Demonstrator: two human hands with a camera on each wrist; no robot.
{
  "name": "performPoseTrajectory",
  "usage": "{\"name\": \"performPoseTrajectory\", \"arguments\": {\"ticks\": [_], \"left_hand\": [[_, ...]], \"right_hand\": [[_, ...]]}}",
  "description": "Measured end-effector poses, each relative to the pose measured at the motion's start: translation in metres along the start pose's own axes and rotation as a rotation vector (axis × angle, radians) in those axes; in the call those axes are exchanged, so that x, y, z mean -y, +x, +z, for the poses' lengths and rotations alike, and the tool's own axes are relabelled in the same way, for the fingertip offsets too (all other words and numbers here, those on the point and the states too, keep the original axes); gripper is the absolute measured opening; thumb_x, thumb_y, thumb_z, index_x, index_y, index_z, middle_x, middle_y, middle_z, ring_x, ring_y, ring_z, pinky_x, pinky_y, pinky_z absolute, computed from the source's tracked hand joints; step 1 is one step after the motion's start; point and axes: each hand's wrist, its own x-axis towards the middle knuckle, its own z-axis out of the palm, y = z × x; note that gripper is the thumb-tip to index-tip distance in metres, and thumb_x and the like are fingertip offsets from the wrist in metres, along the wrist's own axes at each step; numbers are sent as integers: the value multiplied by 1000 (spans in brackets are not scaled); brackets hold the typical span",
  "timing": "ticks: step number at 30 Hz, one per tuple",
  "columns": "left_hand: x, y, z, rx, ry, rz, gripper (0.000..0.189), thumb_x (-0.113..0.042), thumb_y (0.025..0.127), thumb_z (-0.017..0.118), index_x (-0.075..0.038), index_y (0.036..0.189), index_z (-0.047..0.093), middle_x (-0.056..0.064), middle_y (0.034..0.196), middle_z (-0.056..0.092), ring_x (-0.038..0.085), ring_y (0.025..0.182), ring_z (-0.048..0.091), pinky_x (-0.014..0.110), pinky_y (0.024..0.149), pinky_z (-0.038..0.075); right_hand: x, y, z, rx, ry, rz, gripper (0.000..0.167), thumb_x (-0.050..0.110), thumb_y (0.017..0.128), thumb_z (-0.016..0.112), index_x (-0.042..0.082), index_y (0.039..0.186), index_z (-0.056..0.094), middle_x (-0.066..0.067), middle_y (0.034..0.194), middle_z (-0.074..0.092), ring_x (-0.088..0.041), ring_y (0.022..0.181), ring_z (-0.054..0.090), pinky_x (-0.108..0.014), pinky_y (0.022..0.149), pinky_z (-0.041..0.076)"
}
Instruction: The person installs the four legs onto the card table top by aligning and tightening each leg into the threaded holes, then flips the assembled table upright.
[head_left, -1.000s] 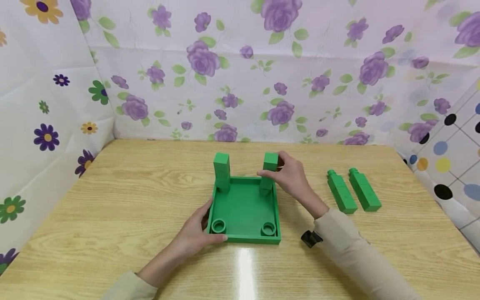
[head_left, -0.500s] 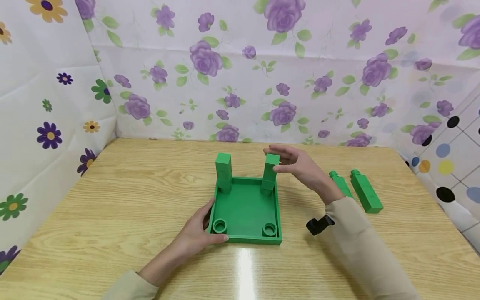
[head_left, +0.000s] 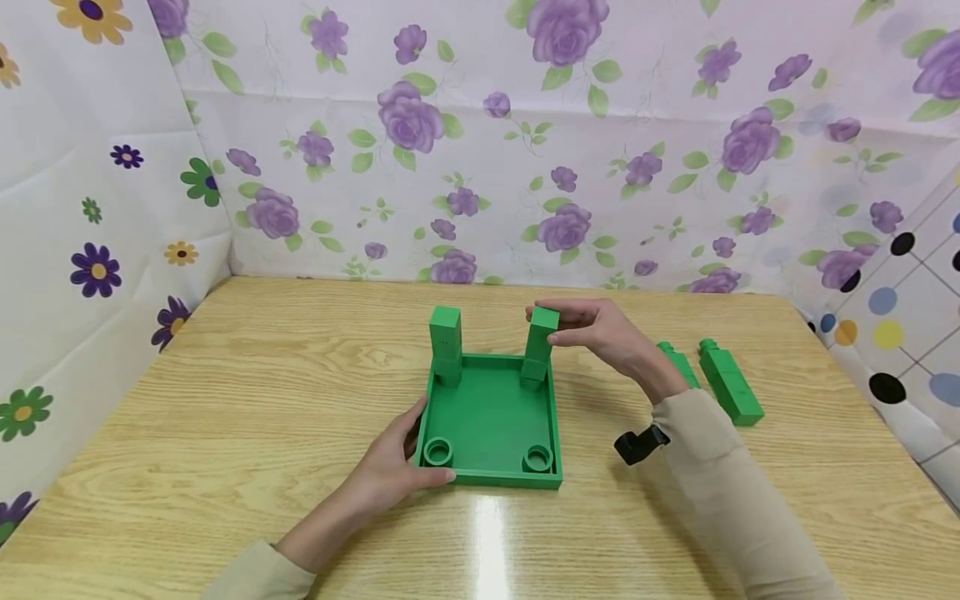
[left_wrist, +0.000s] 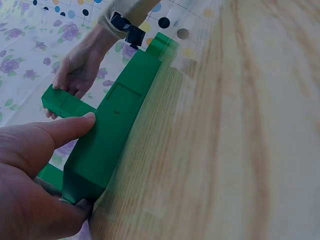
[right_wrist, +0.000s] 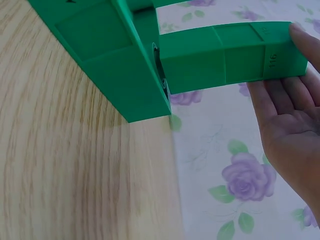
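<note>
A square green tray (head_left: 489,421) with low walls lies on the table. My left hand (head_left: 386,467) grips its near left corner, thumb on the near wall. Upright green square posts stand at both far corners, the left post (head_left: 447,346) and the right post (head_left: 540,346). Near its top, my right hand (head_left: 600,332) holds the right post, thumb on one side and fingers on the other. In the right wrist view, a dark gap with a round edge shows between this post (right_wrist: 215,57) and the tray. Round sockets, left (head_left: 438,452) and right (head_left: 537,458), fill the near corners.
Two more green posts lie to the right: one post (head_left: 729,382) in full view, the other post (head_left: 678,364) partly behind my right forearm. Both have a narrow round end. A black wrist strap (head_left: 641,445) hangs at my right sleeve. A flowered cloth (head_left: 480,150) backs the table.
My right hand loosened its hold on the right post, moved its fingers up and around the far side, then closed on it again. The left hand and tray stay put.
</note>
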Motion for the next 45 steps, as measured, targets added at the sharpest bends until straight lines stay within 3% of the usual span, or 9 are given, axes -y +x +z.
{"name": "performPoseTrajectory", "arguments": {"ticks": [9,17,23,34,45], "left_hand": [[1,0,0,-4,-5,-8,107,-4,75,83,-5,155,12,18,155,23,34,138,31,47,105,36],[1,-1,-1,10,-19,-4,106,-5,76,82,-5,155,11,19,155,22,35,138,30,47,104,37],[-1,-2,0,4,-14,-5,106,-5,75,83,-5,155,12,18,156,22,35,139,29,48,106,35],[2,0,0,3,-7,5,107,-5,75,83,-4,155,12,19,155,24,34,137,33,46,104,38],[3,2,0,-7,-18,-3,108,-4,74,83,-6,155,13,16,155,25,32,138,31,47,105,36]], "right_hand": [[-2,-3,10,-96,-127,-13,52,10,89,71,7,138,54,-8,129,61,-29,114,59,-39,91,50],[-3,-3,24,-194,-251,-6,53,10,88,73,4,137,53,-13,127,59,-30,112,59,-34,85,53],[-4,-1,34,-265,-298,-11,54,5,85,74,-1,134,51,-17,123,57,-30,109,58,-34,91,49],[-9,1,43,-444,-491,-38,47,15,78,83,3,117,59,-11,103,61,-27,98,60,-38,85,51],[-8,5,47,-462,-551,-36,45,16,78,83,3,113,58,-13,101,60,-31,97,61,-41,83,52]]}}
